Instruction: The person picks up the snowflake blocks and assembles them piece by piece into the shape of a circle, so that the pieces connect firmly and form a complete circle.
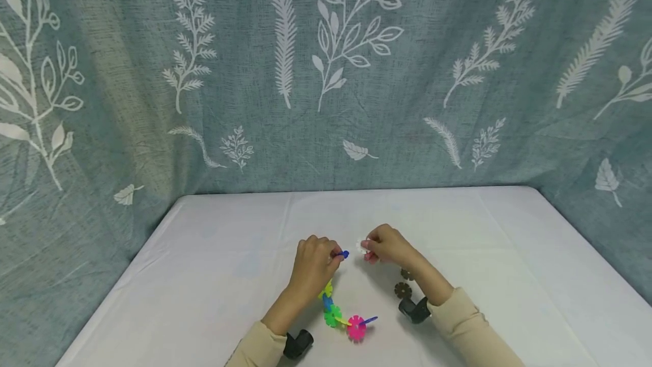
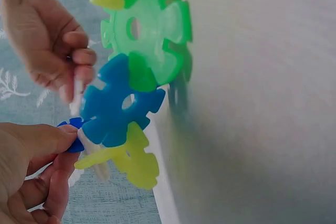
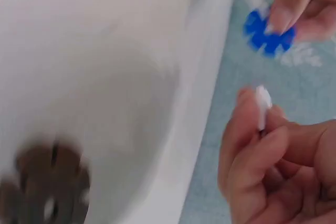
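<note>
Between thumb and fingers, my left hand [image 1: 314, 262] pinches a dark blue notched disc [image 3: 269, 34], the end piece of a chain. Linked to it in the left wrist view are a whitish disc, a yellow disc [image 2: 140, 162], a lighter blue disc [image 2: 113, 106] and a green disc [image 2: 164, 24]. The chain curves down to a pink disc [image 1: 356, 328] with a blue one [image 1: 369, 320] on its side. My right hand [image 1: 389, 245] pinches a white disc [image 3: 263, 102], seen edge-on and apart from the dark blue disc.
Two brown discs [image 1: 403, 290] lie on the white table [image 1: 229, 254] beneath my right forearm. A black wrist device [image 1: 415, 310] is at the right wrist, another [image 1: 298, 345] at the left. A green patterned cloth [image 1: 305, 146] hangs behind the table.
</note>
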A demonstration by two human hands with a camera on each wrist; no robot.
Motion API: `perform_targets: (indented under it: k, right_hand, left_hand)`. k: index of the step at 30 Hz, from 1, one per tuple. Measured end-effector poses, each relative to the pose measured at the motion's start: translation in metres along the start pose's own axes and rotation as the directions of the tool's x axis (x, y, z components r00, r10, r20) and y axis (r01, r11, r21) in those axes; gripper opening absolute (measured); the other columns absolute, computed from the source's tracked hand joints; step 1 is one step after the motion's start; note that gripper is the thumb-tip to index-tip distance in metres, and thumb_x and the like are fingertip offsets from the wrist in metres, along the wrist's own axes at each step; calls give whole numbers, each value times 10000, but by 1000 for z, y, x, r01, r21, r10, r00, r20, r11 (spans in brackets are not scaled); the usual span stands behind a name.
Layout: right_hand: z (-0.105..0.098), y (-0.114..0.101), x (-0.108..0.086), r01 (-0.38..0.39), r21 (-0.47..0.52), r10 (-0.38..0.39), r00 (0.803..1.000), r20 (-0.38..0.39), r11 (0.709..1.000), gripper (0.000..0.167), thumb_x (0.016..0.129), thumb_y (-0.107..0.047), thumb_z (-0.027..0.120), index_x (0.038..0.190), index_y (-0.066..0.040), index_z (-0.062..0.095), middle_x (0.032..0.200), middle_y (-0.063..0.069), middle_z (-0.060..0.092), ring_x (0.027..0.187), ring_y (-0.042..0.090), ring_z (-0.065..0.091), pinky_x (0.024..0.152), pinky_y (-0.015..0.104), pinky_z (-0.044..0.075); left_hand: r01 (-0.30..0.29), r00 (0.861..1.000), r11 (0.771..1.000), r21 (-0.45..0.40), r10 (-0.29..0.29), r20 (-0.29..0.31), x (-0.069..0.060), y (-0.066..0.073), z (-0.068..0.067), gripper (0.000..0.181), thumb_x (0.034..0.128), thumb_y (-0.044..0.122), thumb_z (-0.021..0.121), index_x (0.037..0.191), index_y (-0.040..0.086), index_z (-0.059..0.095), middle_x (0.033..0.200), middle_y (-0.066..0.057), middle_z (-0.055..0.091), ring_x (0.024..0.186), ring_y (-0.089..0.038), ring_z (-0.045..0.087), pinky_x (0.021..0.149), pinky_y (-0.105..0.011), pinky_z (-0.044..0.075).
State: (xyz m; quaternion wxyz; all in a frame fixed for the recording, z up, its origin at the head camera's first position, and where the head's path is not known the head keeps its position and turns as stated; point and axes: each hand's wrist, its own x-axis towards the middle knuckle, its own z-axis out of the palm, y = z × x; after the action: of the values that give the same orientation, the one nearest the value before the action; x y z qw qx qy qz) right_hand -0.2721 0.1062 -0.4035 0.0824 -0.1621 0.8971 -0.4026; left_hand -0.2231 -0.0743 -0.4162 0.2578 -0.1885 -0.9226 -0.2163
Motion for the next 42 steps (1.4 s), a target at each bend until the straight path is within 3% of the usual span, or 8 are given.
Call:
perform_targets:
  k: [2, 4, 14, 24, 33, 38, 42]
  right_hand:
    - [2, -5, -1, -12, 103, 6, 998, 60, 995, 215, 921, -78, 512, 918, 89, 647, 614, 39, 631, 531, 52, 558, 505, 208, 437]
    - [4, -8, -2, -21, 141, 9, 997, 83, 990, 219, 924, -69, 502, 948, 100, 640, 610, 31, 620, 528, 49, 549, 512, 207, 445]
    - [8, -17, -5, -19, 205, 7, 998, 62, 979, 207, 908, -52, 527, 948, 112, 646, 648, 99, 662, 532, 63, 597, 557, 244, 529]
    - [12, -21, -6, -65, 277, 69, 998, -5, 959, 206, 907, -52, 528, 957, 118, 634, 660, 102, 662, 525, 63, 597, 576, 256, 538]
    - [15, -23, -5, -33, 271, 30, 999, 16, 962, 215, 912, -29, 508, 976, 141, 623, 677, 141, 669, 524, 39, 591, 566, 234, 531]
    - [12, -21, -6, -3, 243, -8, 999, 43, 970, 210, 914, -39, 516, 951, 128, 638, 677, 148, 671, 524, 37, 586, 572, 250, 535]
    - [13, -14, -6, 20, 233, -40, 996, 83, 972, 214, 908, -72, 543, 916, 110, 657, 667, 150, 674, 508, 31, 575, 543, 233, 521]
  left_hand:
    - [1, 1000, 1000, -4, -1, -1, 1, 0, 0, 99, 709, 165, 779, 687, 121, 693, 655, 27, 658, 607, -105, 468, 610, -220, 287]
    - [2, 1000, 1000, -12, -2, 0, 1, 0, 0, 96, 711, 163, 778, 687, 121, 695, 656, 25, 660, 604, -102, 463, 609, -220, 284]
    - [-10, 999, 1000, 13, 11, -42, 1, -2, 0, 104, 705, 179, 784, 686, 127, 696, 644, 41, 660, 598, -104, 477, 614, -228, 301]
    - [-16, 998, 1000, 9, 17, -67, 2, -1, 0, 105, 704, 182, 785, 685, 126, 699, 643, 39, 660, 601, -109, 486, 616, -234, 305]
    - [-83, 991, 996, -14, 81, -105, 4, 0, 3, 108, 706, 103, 774, 666, 90, 674, 614, 3, 630, 602, -133, 487, 628, -251, 334]
    - [-55, 997, 998, -12, 54, -56, 4, 3, 2, 110, 709, 136, 774, 691, 85, 679, 631, -6, 637, 610, -137, 496, 618, -243, 334]
    - [-63, 998, 997, 35, 63, 9, 4, 4, 1, 250, 650, 201, 806, 843, 79, 704, 757, -19, 675, 694, -162, 532, 623, -252, 333]
